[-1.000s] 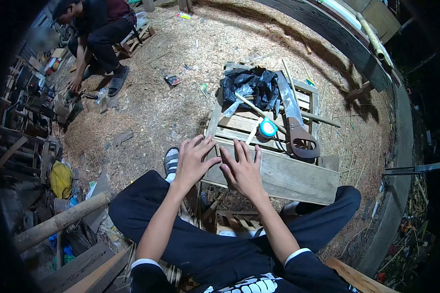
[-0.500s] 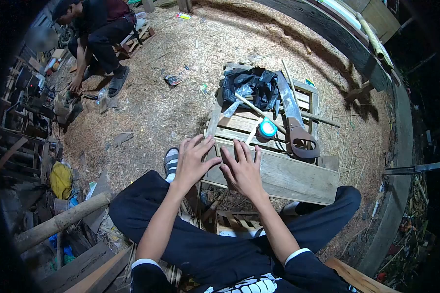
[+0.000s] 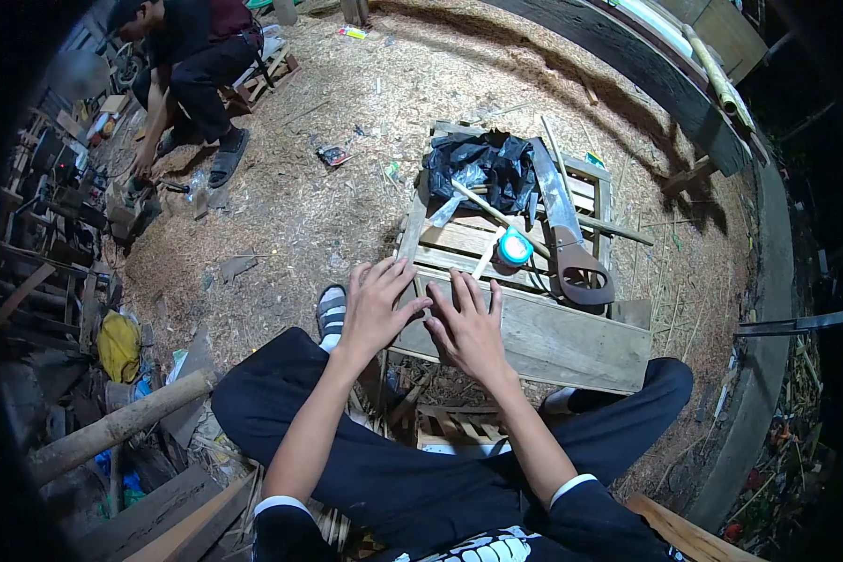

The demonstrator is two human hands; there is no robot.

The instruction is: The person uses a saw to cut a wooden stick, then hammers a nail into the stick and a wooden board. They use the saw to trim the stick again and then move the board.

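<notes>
My left hand lies on the left end of a grey wooden board, palm down with the fingers spread. Beside it my right hand rests flat on the same board, fingers apart and pointing away from me. The two thumbs nearly meet. A thin pale strip shows between the hands; whether a hand touches it cannot be made out. Beyond the board is a slatted wooden crate, bearing a teal tape measure, a handsaw with a brown handle, and a black plastic bag.
Thin sticks lie across the crate. Another person crouches at the far left, hands low near scrap wood. A bamboo pole juts in at lower left near a yellow bag. Wood shavings cover the ground.
My left thumb has shifted slightly toward my right hand. Both hands stay on the board, and the things on the crate lie as before.
</notes>
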